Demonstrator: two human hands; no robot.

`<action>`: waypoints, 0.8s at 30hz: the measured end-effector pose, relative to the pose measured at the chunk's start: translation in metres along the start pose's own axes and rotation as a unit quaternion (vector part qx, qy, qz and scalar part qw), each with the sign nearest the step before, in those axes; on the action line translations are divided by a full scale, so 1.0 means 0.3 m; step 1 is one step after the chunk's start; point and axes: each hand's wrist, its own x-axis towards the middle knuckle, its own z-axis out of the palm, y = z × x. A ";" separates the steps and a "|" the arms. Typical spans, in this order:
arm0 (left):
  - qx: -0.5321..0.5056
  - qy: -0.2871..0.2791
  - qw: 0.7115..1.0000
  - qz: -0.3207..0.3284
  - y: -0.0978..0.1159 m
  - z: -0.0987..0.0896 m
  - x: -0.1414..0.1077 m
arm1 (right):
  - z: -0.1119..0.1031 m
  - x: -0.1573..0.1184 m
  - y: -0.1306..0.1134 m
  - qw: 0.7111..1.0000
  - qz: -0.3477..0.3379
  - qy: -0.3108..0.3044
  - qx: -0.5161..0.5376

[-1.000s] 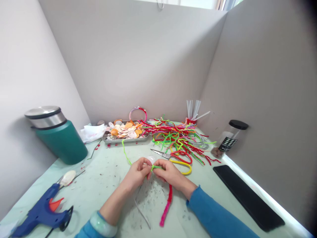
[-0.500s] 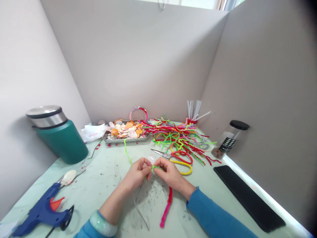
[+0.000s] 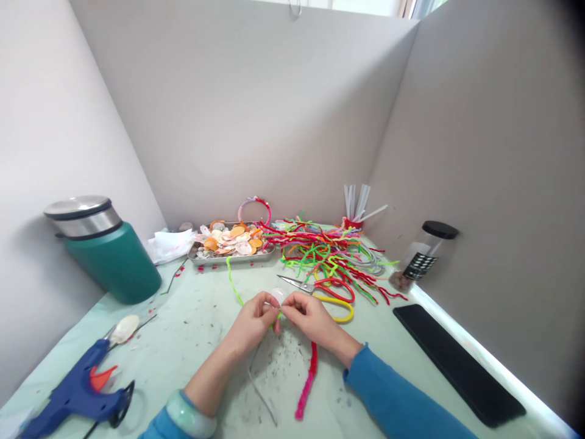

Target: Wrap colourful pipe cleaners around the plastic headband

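My left hand (image 3: 258, 314) is closed in a pinch on a bright green pipe cleaner (image 3: 234, 284), whose loose end stands up beyond the fingers. Against its fingertips, my right hand (image 3: 311, 314) pinches at the same green strand; the exact grip is hidden by the fingers. A thin grey strip (image 3: 261, 396) trails down below my left hand. From under my right hand comes a red-and-pink fuzzy wrapped length (image 3: 307, 384). Whether the strip and this length join is hidden. Just beyond my right hand lie scissors (image 3: 333, 290) with red and yellow handles, beside a small clear disc (image 3: 278, 295).
At the back stand a metal tray (image 3: 233, 261) of shells, a wrapped hoop (image 3: 255, 210) and a heap of pipe cleaners (image 3: 324, 247). A green bottle (image 3: 114, 262) and blue glue gun (image 3: 77, 393) are left; a jar (image 3: 423, 256) and black slab (image 3: 457, 366) right.
My right fingertips have closed in against the left ones, and the short stretch of green strand that showed between them is now mostly covered. The view has shifted slightly.
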 end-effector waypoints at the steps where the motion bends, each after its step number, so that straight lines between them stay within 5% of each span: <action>1: 0.002 -0.001 1.000 0.005 -0.002 0.000 0.000 | 0.002 0.001 0.001 1.000 0.001 0.003 0.000; 14: -0.016 -0.004 1.000 0.005 -0.009 0.002 0.000 | 0.006 0.002 -0.011 0.998 -0.003 0.012 0.054; 24: 0.078 0.021 0.995 0.059 -0.018 -0.011 -0.002 | -0.001 0.000 0.013 1.000 -0.011 -0.006 0.006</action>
